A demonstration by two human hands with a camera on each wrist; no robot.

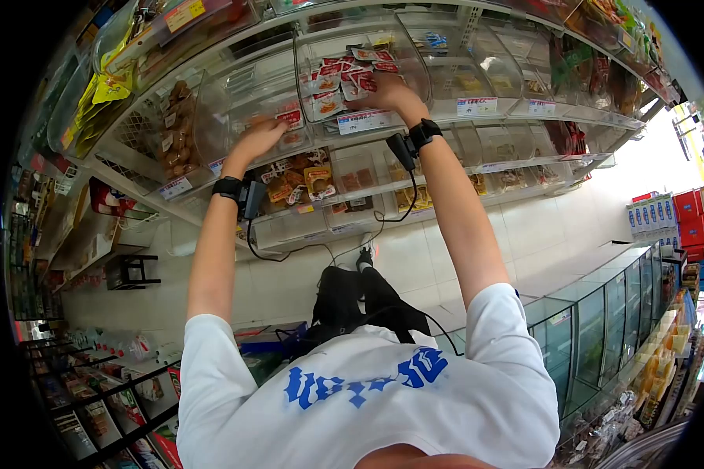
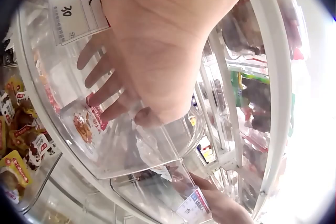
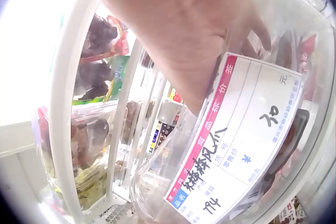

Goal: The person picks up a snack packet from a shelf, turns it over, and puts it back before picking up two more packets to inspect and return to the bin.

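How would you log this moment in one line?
left hand: outstretched near packet | right hand: in bin of packets, grip unclear | price tag: on bin front

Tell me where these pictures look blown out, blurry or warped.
Head view: strong fisheye bowing with black corners, glare toward the right side, and the left hand slightly blurred; left wrist view: right side washed out to white, corners dark; right wrist view: upper left blown out, though the large price label is sharp enough to read.
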